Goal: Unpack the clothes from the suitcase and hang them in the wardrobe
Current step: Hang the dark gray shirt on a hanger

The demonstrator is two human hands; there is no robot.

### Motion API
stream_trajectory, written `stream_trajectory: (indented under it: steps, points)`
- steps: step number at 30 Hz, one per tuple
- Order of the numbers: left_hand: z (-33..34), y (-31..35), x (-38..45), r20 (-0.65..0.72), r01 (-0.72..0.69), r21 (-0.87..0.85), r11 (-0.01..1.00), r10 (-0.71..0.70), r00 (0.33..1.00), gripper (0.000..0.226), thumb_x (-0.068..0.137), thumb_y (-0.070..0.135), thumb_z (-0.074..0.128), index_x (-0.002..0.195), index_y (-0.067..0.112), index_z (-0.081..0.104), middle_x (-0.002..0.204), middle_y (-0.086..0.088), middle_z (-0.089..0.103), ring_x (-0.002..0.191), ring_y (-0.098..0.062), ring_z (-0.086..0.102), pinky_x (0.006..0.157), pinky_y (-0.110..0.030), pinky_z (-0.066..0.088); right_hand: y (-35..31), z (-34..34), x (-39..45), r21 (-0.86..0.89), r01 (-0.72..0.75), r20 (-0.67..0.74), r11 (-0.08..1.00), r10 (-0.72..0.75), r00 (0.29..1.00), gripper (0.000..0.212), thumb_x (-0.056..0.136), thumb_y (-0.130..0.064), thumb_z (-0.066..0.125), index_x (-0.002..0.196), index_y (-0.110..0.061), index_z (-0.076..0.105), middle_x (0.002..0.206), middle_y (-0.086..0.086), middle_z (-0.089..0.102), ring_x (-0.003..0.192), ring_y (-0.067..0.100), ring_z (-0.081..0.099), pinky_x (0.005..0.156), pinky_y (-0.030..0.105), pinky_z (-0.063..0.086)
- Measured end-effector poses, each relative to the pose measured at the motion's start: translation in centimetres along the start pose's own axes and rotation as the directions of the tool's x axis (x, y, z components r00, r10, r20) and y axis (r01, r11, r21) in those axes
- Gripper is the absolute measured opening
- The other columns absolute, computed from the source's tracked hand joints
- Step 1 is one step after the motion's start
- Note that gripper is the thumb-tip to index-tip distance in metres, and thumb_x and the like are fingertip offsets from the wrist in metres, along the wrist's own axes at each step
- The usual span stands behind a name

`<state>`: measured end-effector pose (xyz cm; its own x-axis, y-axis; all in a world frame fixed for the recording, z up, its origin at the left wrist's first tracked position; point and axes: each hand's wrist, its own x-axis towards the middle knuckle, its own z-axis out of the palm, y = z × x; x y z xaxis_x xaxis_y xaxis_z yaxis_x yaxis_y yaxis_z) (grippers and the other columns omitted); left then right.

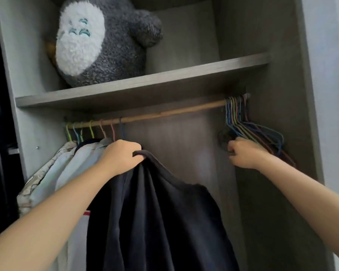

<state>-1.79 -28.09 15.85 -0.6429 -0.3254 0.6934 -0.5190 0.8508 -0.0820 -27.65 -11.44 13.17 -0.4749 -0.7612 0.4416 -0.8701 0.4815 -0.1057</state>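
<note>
Mid-hanging: the left hand clenched the collar of a dark navy cloth garment below the wooden wardrobe rail; the right hand curled round one of the bunched coloured wire hangers; next, probably, freeing that hanger and threading it into the garment.
</note>
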Motion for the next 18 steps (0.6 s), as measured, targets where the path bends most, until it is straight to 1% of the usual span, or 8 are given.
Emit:
stream_trajectory:
  steps: [2, 4, 7, 10, 11, 13, 15, 18]
  points:
    - [1.6, 0.3, 0.7, 0.023, -0.045, 0.002, 0.999, 0.045, 0.999, 0.042, 0.086, 0.031, 0.053, 0.050, 0.025, 0.031, 0.054, 0.010, 0.038, 0.080, -0.028, 0.058, 0.065, -0.034, 0.038, 0.0, 0.9, 1.0, -0.110, -0.135, -0.118, 0.985, 0.122, 0.986, 0.034, 0.090, -0.022, 0.048, 0.120, -0.006, 0.045, 0.122, 0.015, 0.045, 0.115, 0.033, 0.046, 0.085, 0.036, 0.043]
    - [3.3, 0.4, 1.3, 0.024, -0.057, 0.031, 0.998, 0.056, 0.998, 0.043, 0.087, 0.028, 0.054, 0.052, 0.024, 0.030, 0.055, 0.010, 0.038, 0.080, -0.026, 0.056, 0.062, -0.029, 0.032, 0.0, 1.7, 2.1, -0.173, -0.220, -0.152, 0.960, 0.195, 0.969, 0.034, 0.091, -0.015, 0.047, 0.123, -0.006, 0.041, 0.126, 0.016, 0.043, 0.117, 0.033, 0.046, 0.085, 0.037, 0.045]
    - [4.5, 0.6, 1.9, 0.040, -0.025, 0.080, 0.996, 0.022, 0.999, 0.040, 0.088, 0.030, 0.051, 0.054, 0.024, 0.031, 0.061, 0.007, 0.044, 0.079, -0.023, 0.053, 0.062, -0.026, 0.030, 0.2, 2.4, 3.4, -0.178, -0.302, -0.152, 0.936, 0.277, 0.949, 0.035, 0.091, -0.010, 0.045, 0.125, -0.006, 0.039, 0.128, 0.016, 0.044, 0.117, 0.032, 0.050, 0.086, 0.037, 0.047]
    - [5.1, 0.6, 2.2, 0.043, -0.009, 0.089, 0.996, 0.005, 0.999, 0.040, 0.088, 0.031, 0.051, 0.055, 0.024, 0.031, 0.071, 0.004, 0.049, 0.088, -0.024, 0.057, 0.063, -0.025, 0.031, 0.8, 3.0, 4.5, -0.133, -0.352, -0.171, 0.927, 0.328, 0.929, 0.036, 0.092, -0.004, 0.040, 0.128, -0.003, 0.037, 0.130, 0.018, 0.047, 0.118, 0.033, 0.051, 0.088, 0.039, 0.048]
    - [5.4, 0.6, 2.2, 0.045, -0.008, 0.097, 0.995, 0.003, 0.999, 0.039, 0.088, 0.031, 0.051, 0.055, 0.024, 0.031, 0.070, 0.004, 0.048, 0.089, -0.024, 0.057, 0.063, -0.025, 0.031, 1.0, 3.3, 4.8, -0.112, -0.356, -0.173, 0.928, 0.334, 0.926, 0.036, 0.092, -0.001, 0.039, 0.128, -0.001, 0.038, 0.129, 0.019, 0.049, 0.117, 0.033, 0.053, 0.088, 0.039, 0.048]
    - [5.7, 0.4, 2.4, 0.055, 0.003, 0.106, 0.994, -0.009, 0.998, 0.039, 0.088, 0.030, 0.051, 0.055, 0.025, 0.031, 0.065, 0.007, 0.045, 0.088, -0.024, 0.057, 0.063, -0.025, 0.031, 1.4, 3.7, 5.0, -0.102, -0.348, -0.189, 0.932, 0.325, 0.927, 0.033, 0.092, 0.002, 0.038, 0.124, 0.002, 0.046, 0.124, 0.019, 0.056, 0.113, 0.034, 0.056, 0.087, 0.040, 0.049]
    - [6.2, 0.2, 2.8, 0.070, 0.016, 0.111, 0.994, -0.024, 0.997, 0.038, 0.088, 0.030, 0.052, 0.055, 0.027, 0.032, 0.060, 0.009, 0.041, 0.081, -0.022, 0.053, 0.061, -0.025, 0.030, 1.4, 3.9, 4.8, -0.159, -0.326, -0.228, 0.932, 0.287, 0.930, 0.031, 0.091, 0.001, 0.039, 0.118, 0.001, 0.055, 0.120, 0.017, 0.059, 0.111, 0.032, 0.056, 0.086, 0.038, 0.049]
    - [7.2, -0.1, 3.3, 0.071, 0.025, 0.104, 0.994, -0.032, 0.997, 0.037, 0.087, 0.030, 0.053, 0.056, 0.027, 0.032, 0.059, 0.010, 0.041, 0.075, -0.018, 0.048, 0.060, -0.025, 0.029, 1.8, 4.2, 4.6, -0.290, -0.328, -0.330, 0.899, 0.227, 0.916, 0.033, 0.092, -0.007, 0.037, 0.120, -0.002, 0.054, 0.128, 0.016, 0.047, 0.119, 0.033, 0.042, 0.094, 0.038, 0.039]
